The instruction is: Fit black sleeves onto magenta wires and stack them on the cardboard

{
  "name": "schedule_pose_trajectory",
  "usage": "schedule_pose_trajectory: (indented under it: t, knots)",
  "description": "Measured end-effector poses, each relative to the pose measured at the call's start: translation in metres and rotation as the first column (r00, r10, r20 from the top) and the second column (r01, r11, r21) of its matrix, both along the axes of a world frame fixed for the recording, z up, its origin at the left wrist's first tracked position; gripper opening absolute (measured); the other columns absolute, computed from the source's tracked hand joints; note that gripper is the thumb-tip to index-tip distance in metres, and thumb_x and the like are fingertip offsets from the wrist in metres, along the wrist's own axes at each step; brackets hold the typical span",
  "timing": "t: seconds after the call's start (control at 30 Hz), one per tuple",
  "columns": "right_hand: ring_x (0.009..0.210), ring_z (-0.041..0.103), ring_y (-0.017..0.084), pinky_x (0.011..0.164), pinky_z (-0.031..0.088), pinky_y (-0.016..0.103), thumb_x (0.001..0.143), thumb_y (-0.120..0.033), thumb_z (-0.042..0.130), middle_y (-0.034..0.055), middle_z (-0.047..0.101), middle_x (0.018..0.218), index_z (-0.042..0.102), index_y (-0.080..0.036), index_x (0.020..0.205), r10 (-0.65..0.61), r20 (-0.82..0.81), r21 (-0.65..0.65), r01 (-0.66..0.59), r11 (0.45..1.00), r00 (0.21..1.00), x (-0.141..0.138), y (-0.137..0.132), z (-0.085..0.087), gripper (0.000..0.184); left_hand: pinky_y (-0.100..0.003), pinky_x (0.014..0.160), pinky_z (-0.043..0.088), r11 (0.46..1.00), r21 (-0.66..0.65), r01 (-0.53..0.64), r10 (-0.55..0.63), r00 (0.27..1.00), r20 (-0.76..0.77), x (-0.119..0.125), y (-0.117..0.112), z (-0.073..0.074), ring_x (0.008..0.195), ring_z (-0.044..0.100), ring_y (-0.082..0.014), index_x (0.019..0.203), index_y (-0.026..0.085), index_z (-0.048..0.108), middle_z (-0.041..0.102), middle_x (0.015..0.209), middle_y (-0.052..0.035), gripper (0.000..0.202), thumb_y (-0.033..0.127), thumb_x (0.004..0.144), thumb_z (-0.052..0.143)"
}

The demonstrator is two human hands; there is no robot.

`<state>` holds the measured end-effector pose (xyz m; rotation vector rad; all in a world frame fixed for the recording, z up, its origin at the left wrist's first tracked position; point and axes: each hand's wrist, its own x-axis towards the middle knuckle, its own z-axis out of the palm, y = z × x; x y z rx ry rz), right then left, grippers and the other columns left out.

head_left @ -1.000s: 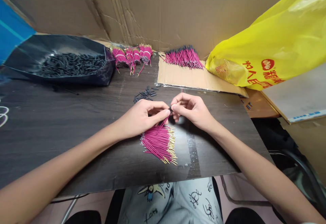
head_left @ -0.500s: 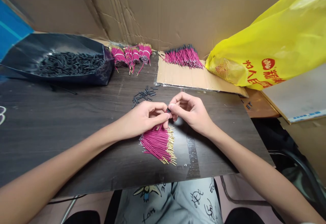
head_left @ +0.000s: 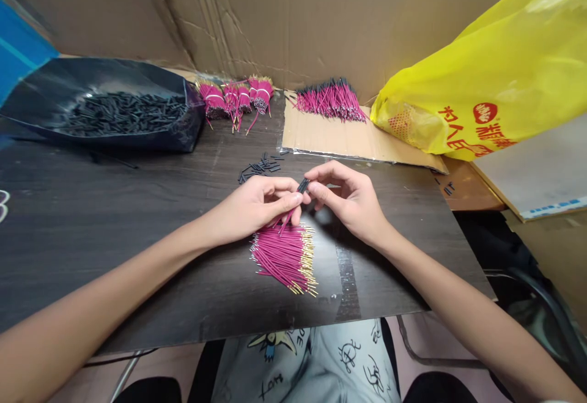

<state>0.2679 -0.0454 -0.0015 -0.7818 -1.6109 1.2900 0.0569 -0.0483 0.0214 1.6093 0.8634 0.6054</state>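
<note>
My left hand (head_left: pixel 263 204) pinches a few magenta wires (head_left: pixel 285 222) between thumb and fingers, their lower ends sticking out beneath. Black tube sleeves (head_left: pixel 302 185) cover the upper ends of these wires. The thumb and forefinger of my right hand (head_left: pixel 353 201) are closed at the sleeves, touching them from the right. Just below both hands lies a flat pile of magenta wires (head_left: pixel 284 256), gold tips to the right and silvery tips to the left. Behind my left hand, loose black sleeves (head_left: pixel 261 166) are scattered on the dark table (head_left: pixel 183 293).
An open black bag (head_left: pixel 183 140) full of black sleeves stands at the back left. Beside it are tied magenta wire bundles (head_left: pixel 215 100). Sleeved wires (head_left: pixel 330 100) lie on a cardboard sheet (head_left: pixel 321 137). A yellow plastic bag (head_left: pixel 440 85) leans in from the right.
The held wires have come up a little, and more of their black sleeves and magenta lengths now show. Both hands have shifted slightly upward, still close together.
</note>
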Motion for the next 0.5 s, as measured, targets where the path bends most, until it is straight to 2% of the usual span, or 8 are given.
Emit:
schedule_pose_trajectory:
  t: [0.13,0.5]
  knots:
    - [0.082,0.067,0.012,0.066,0.056,0.023,0.096,-0.031,0.072,0.0028,0.070,0.092,0.070,-0.016,0.109,0.003,0.022,0.016,-0.003,1.000,1.000,0.0004,0.0004,-0.0010,0.020,-0.021,0.050,0.034,0.999,0.028,-0.018,0.018,1.000,-0.008,-0.0002,-0.0001,-0.0019,0.054,0.045,-0.0069,0.079,0.014,0.064,0.069,0.070,0.0000,0.032,0.035,0.102,0.059]
    - [0.081,0.066,0.012,0.066,0.053,0.024,0.095,-0.031,0.073,0.0042,0.073,0.093,0.073,-0.014,0.110,0.037,0.003,-0.058,-0.037,0.998,0.999,0.0012,0.0023,-0.0006,0.023,-0.021,0.053,0.035,0.997,0.033,-0.064,0.064,0.998,-0.023,0.0018,-0.0024,-0.0041,0.055,0.045,-0.0075,0.078,0.015,0.065,0.067,0.069,0.0013,0.028,0.031,0.100,0.060]
